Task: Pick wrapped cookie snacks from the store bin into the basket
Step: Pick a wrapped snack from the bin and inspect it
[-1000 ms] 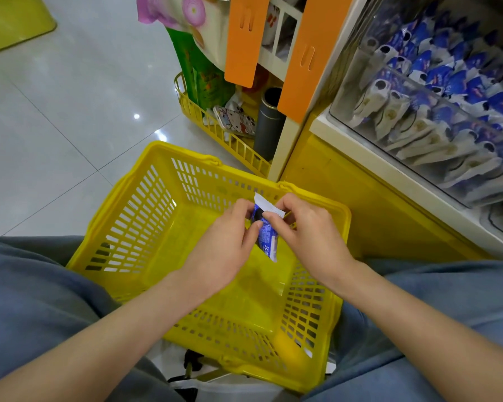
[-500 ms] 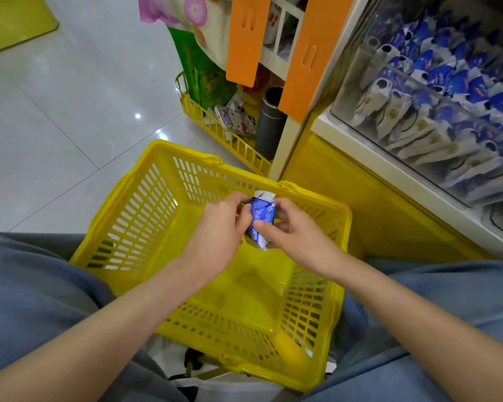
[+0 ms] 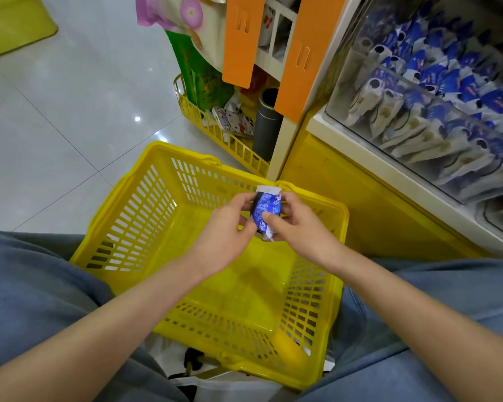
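Note:
A small blue and white wrapped cookie snack (image 3: 266, 208) is held over the far half of the yellow plastic basket (image 3: 145, 210), which sits between my knees. My left hand (image 3: 224, 230) pinches the wrapper from the left, and my right hand (image 3: 299, 227) grips it from the right with the thumb across its front. The basket's floor shows nothing lying in it. At the upper right, the clear store bin (image 3: 436, 111) holds many more blue and white wrapped snacks behind its transparent wall.
A lower yellow rack (image 3: 215, 132) stands beyond the basket with green packets, a patterned pouch and a dark cylinder (image 3: 267, 123). Orange shelf brackets (image 3: 302, 53) hang above it. A yellow cabinet front (image 3: 375, 216) sits under the bin. Grey floor tiles spread to the left.
Both hands have turned the snack between them and lifted it slightly toward the basket's far rim. Its blue face now points at me. The view shifted a little.

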Demonstrator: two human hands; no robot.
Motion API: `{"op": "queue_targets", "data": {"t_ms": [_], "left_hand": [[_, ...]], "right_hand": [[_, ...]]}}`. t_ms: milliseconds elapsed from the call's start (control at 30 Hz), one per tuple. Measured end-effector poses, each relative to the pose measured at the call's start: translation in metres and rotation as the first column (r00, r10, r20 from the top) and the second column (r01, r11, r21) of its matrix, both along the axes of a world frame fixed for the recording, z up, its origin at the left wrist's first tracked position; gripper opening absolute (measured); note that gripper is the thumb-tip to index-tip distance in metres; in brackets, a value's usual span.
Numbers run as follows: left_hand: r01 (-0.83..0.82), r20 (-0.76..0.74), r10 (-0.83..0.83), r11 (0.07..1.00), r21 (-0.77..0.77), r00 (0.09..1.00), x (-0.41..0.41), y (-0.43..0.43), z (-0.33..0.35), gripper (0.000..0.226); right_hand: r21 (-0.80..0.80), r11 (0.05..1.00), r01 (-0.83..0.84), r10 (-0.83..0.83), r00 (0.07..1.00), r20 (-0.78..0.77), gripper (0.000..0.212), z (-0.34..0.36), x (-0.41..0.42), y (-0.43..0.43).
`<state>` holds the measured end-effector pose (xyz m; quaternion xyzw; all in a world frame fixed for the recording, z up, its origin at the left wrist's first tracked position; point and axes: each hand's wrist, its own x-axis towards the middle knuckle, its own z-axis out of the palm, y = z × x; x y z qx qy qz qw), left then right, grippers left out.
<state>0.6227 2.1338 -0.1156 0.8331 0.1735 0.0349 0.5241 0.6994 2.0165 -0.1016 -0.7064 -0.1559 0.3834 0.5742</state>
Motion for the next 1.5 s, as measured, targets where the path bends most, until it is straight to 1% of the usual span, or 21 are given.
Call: {"op": "queue_targets", "data": {"t_ms": [100, 167, 233, 267, 300, 333, 367, 433, 500, 533, 633, 733, 800, 867, 967, 1100, 1133, 1233, 1333, 1400, 1500], "left_hand": [[-0.023, -0.009, 0.022, 0.979, -0.201, 1.0, -0.001, 0.002, 0.004, 0.043], [-0.054, -0.026, 0.047, 0.9, -0.432, 0.999, -0.001, 0.0, 0.005, 0.035], [-0.092, -0.07, 0.061, 0.732, -0.675, 0.996, -0.003, -0.005, 0.008, 0.017], [-0.09, -0.079, 0.046, 0.628, -0.773, 0.996, -0.004, -0.007, 0.007, 0.014], [-0.083, -0.08, 0.029, 0.554, -0.828, 0.996, -0.006, -0.008, 0.006, 0.026], [-0.06, -0.066, 0.009, 0.531, -0.845, 0.998, -0.011, -0.01, 0.004, 0.039], [-0.043, -0.05, 0.002, 0.563, -0.825, 0.999, -0.015, -0.011, 0.003, 0.041], [-0.076, -0.047, 0.064, 0.621, -0.78, 0.997, -0.022, -0.01, 0.0, 0.027], [-0.156, -0.07, 0.163, 0.603, -0.783, 0.984, -0.025, -0.006, -0.001, 0.022], [-0.175, -0.072, 0.191, 0.603, -0.778, 0.979, -0.027, -0.003, -0.002, 0.021], [-0.181, -0.067, 0.193, 0.667, -0.723, 0.979, -0.035, 0.006, -0.005, 0.021], [-0.135, -0.049, 0.145, 0.676, -0.725, 0.988, -0.041, 0.006, -0.003, 0.026], [-0.118, -0.029, 0.136, 0.713, -0.691, 0.99, -0.042, 0.001, -0.001, 0.021], [-0.113, -0.009, 0.136, 0.779, -0.617, 0.991, -0.041, -0.005, 0.002, 0.024], [-0.051, 0.093, 0.103, 0.892, -0.449, 0.99, -0.033, -0.015, 0.008, 0.022], [0.021, 0.205, 0.055, 0.936, -0.351, 0.977, -0.014, -0.03, 0.026, 0.003], [0.047, 0.231, 0.03, 0.946, -0.32, 0.973, -0.007, -0.035, 0.031, 0.004], [0.106, 0.315, -0.065, 0.988, -0.114, 0.947, 0.014, -0.044, 0.051, 0.009], [0.113, 0.387, -0.118, 0.993, 0.036, 0.915, 0.052, -0.044, 0.082, 0.026], [0.094, 0.432, -0.18, 0.973, 0.213, 0.884, 0.081, -0.04, 0.103, 0.032], [0.057, 0.434, -0.321, 0.852, 0.52, 0.842, 0.119, -0.03, 0.123, 0.037]], "right_hand": [[0.013, 1.0, -0.016, 0.016, 0.999, 0.031, 0.029, -0.001, -0.002, -0.002], [-0.036, 0.999, -0.039, 0.045, 0.98, 0.191, 0.035, -0.001, -0.002, -0.004], [-0.158, 0.985, -0.064, 0.128, 0.888, 0.441, 0.049, 0.0, -0.001, -0.008], [-0.221, 0.973, -0.068, 0.181, 0.821, 0.542, 0.056, 0.0, -0.001, -0.011], [-0.268, 0.961, -0.076, 0.23, 0.756, 0.613, 0.061, -0.001, -0.003, -0.014], [-0.297, 0.951, -0.087, 0.269, 0.705, 0.656, 0.064, -0.002, -0.005, -0.017], [-0.309, 0.946, -0.1, 0.293, 0.675, 0.678, 0.066, -0.002, -0.008, -0.018], [-0.278, 0.95, -0.14, 0.295, 0.689, 0.661, 0.07, -0.002, -0.014, -0.018], [-0.201, 0.963, -0.18, 0.266, 0.763, 0.589, 0.067, 0.0, -0.018, -0.017], [-0.163, 0.969, -0.185, 0.245, 0.793, 0.558, 0.06, 0.0, -0.02, -0.016], [-0.077, 0.992, -0.099, 0.124, 0.881, 0.456, 0.035, 0.0, -0.026, -0.016], [-0.024, 0.999, -0.043, 0.048, 0.972, 0.232, 0.028, 0.004, -0.03, -0.019], [0.001, 0.996, -0.084, 0.083, 0.986, 0.145, 0.021, 0.008, -0.035, -0.023], [0.02, 0.995, -0.096, 0.093, 0.989, 0.114, 0.016, 0.013, -0.041, -0.028], [0.009, 1.0, 0.003, -0.003, 0.994, 0.106, 0.016, 0.02, -0.048, -0.034], [-0.002, 0.992, 0.129, -0.126, 0.974, 0.187, 0.023, 0.041, -0.041, -0.048], [-0.008, 0.991, 0.137, -0.132, 0.964, 0.233, 0.025, 0.049, -0.035, -0.054], [-0.053, 0.984, 0.168, -0.134, 0.909, 0.395, 0.027, 0.075, -0.016, -0.066], [-0.041, 0.95, 0.308, -0.24, 0.812, 0.532, 0.006, 0.109, 0.021, -0.078], [0.003, 0.898, 0.44, -0.35, 0.71, 0.611, 0.008, 0.132, 0.052, -0.081], [0.109, 0.827, 0.552, -0.485, 0.6, 0.636, 0.011, 0.156, 0.098, -0.073]]}}
